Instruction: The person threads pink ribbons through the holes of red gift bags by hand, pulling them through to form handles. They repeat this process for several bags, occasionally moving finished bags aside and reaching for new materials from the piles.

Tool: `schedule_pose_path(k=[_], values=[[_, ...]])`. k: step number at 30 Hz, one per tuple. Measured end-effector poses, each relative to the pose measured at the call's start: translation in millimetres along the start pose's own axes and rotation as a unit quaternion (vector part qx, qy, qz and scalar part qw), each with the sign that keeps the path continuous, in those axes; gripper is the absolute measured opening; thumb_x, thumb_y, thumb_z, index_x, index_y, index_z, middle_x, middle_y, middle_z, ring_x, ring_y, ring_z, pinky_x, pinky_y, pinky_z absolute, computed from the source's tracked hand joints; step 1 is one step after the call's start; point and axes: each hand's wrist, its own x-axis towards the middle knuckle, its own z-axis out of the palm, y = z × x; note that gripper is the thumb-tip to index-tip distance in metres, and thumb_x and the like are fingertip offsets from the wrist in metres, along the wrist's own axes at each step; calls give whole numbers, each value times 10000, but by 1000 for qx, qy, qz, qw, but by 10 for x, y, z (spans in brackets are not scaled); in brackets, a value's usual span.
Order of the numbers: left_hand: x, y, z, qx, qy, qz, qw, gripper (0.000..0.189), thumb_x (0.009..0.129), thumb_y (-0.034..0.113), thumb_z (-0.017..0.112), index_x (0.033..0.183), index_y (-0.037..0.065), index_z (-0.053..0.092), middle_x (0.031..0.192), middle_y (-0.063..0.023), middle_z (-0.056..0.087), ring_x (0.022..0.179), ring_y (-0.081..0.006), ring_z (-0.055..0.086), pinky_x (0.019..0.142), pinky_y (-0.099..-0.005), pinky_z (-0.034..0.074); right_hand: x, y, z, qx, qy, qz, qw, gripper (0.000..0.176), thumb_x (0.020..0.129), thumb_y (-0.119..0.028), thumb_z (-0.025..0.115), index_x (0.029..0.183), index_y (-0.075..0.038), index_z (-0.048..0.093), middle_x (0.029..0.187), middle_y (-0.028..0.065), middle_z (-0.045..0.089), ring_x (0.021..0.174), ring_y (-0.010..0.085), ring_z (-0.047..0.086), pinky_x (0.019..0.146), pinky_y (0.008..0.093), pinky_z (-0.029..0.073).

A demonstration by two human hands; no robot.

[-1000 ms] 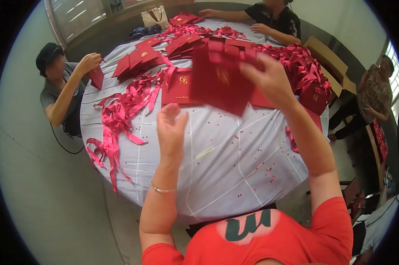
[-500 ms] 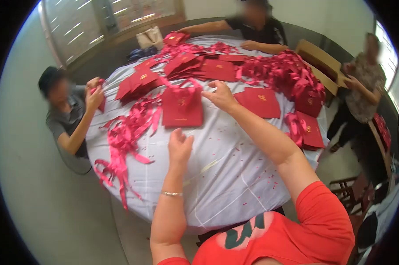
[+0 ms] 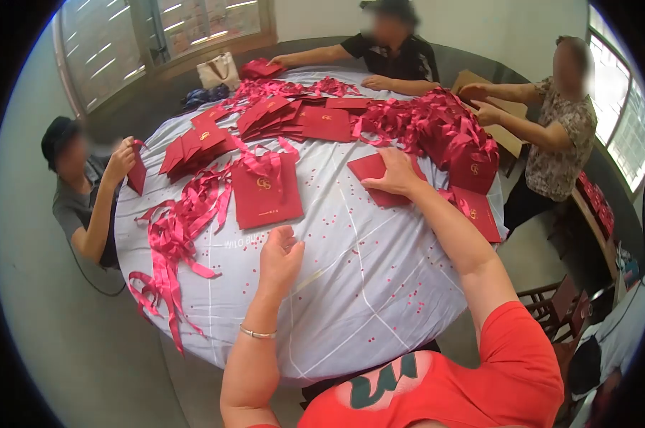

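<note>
A red paper gift bag with gold lettering and pink ribbon handles lies flat on the white tablecloth. Just below its bottom edge is my left hand, holding nothing, its fingers loosely curled and the thumb apart. To the right, my right hand rests over another flat red bag, thumb and fingers spread across it and covering part of its front. Loose pink ribbons trail over the table left of the first bag.
Stacked red bags and a large heap of ribboned bags fill the far side. Three people sit or stand around the round table. A cardboard box is at the back right, and small red scraps dot the cloth.
My right hand has moved from beside the ribboned bag to the flat bag on its right. The ribboned bag now lies flatter. The person at right reaches toward the heap.
</note>
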Motion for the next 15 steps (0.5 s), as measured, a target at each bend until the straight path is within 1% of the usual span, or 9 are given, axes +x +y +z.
schedule_pose_path(k=[3, 4, 6, 7, 9, 10, 12, 14, 15], values=[[-25, 42, -4, 35, 7, 24, 999, 365, 854, 63, 627, 1182, -71, 542, 1109, -197, 653, 1018, -253, 650, 899, -341, 520, 4, -147, -64, -59, 23, -52, 997, 905, 545, -634, 810, 1156, -20, 548, 1088, 177, 514, 1068, 337, 500, 978, 463, 379], [-37, 60, -17, 37, 13, 25, 999, 365, 854, 63, 627, 1182, -71, 542, 1109, -197, 653, 1018, -253, 650, 899, -341, 520, -2, -217, -82, -61, 107, -109, 986, 785, 541, -586, 831, 1042, -35, 583, 1012, 154, 524, 982, 327, 520, 920, 454, 404], [-39, 85, 21, -4, -3, 14, 1000, 344, 860, 51, 621, 1173, -69, 546, 1119, -186, 653, 1020, -226, 649, 891, -328, 522, 42, -362, -196, 12, 127, -146, 981, 609, 568, -512, 841, 882, -54, 592, 936, 154, 539, 926, 332, 532, 862, 451, 417], [-44, 102, 36, -24, -10, 11, 1000, 335, 859, 35, 622, 1170, -64, 547, 1112, -166, 657, 1023, -206, 648, 888, -326, 525, 59, -507, -322, 13, 179, -186, 966, 474, 610, -455, 831, 717, -83, 559, 792, 115, 557, 808, 310, 565, 771, 424, 443], [-89, 211, 93, -60, -33, 23, 997, 345, 855, 30, 625, 1178, -60, 545, 1114, -161, 657, 1031, -207, 646, 899, -332, 522, 64, -779, -507, 45, 189, -221, 956, 444, 648, -450, 810, 655, -97, 541, 682, 81, 549, 692, 282, 576, 676, 397, 460], [-122, 263, 111, -92, -47, 28, 994, 356, 852, 25, 629, 1187, -56, 542, 1115, -155, 657, 1038, -208, 644, 910, -339, 518, 56, -964, -618, 64, 206, -235, 948, 388, 646, -374, 832, 607, -123, 539, 625, 50, 544, 619, 267, 573, 590, 385, 454], [-183, 379, 132, -108, -77, 56, 990, 399, 844, 20, 650, 1218, -44, 527, 1172, -160, 629, 1102, -212, 616, 940, -351, 506, -16, -1292, -750, 87, 204, -254, 941, 370, 660, -369, 829, 628, -114, 563, 623, 53, 567, 591, 261, 591, 557, 377, 469], [-263, 518, 174, -93, -64, 143, 983, 462, 833, 20, 677, 1255, -42, 500, 1245, -178, 584, 1168, -218, 577, 969, -354, 491, -168, -1685, -883, 140, 174, -251, 942, 347, 679, -361, 824, 670, -92, 603, 651, 67, 597, 599, 262, 622, 548, 364, 495], [-287, 457, 203, -133, -61, 139, 979, 491, 842, -14, 662, 1285, -31, 453, 1262, -174, 562, 1197, -219, 550, 977, -352, 486, -261, -1859, -927, 187, 152, -229, 943, 336, 689, -357, 816, 695, -85, 619, 666, 72, 608, 611, 268, 628, 557, 371, 499]])
